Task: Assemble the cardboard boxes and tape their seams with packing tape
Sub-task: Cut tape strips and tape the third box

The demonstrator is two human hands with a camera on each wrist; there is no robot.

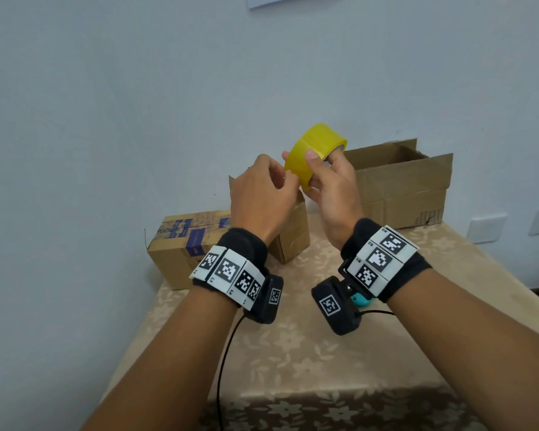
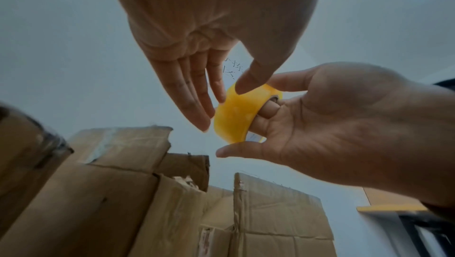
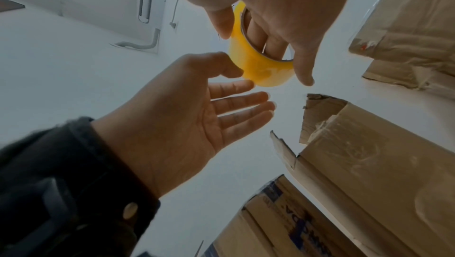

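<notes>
A yellow roll of packing tape (image 1: pixel 315 150) is held up above the table. My right hand (image 1: pixel 322 158) grips it, fingers through the core and thumb on the outer face (image 3: pixel 261 66). My left hand (image 1: pixel 285 178) pinches the roll's outer layer with thumb and forefinger (image 2: pixel 229 90), its other fingers straight. Below the hands stands a small upright cardboard box (image 1: pixel 293 234) with open top flaps (image 3: pixel 320 109). A closed box with blue tape (image 1: pixel 181 247) lies to its left. A larger open box (image 1: pixel 402 185) stands at the back right.
The table wears a beige flowered cloth (image 1: pixel 293 353), bare in front of the boxes. A pale wall runs close behind them. Two wall sockets (image 1: pixel 487 228) sit at the right. A black cable (image 1: pixel 227 353) hangs from my left wrist.
</notes>
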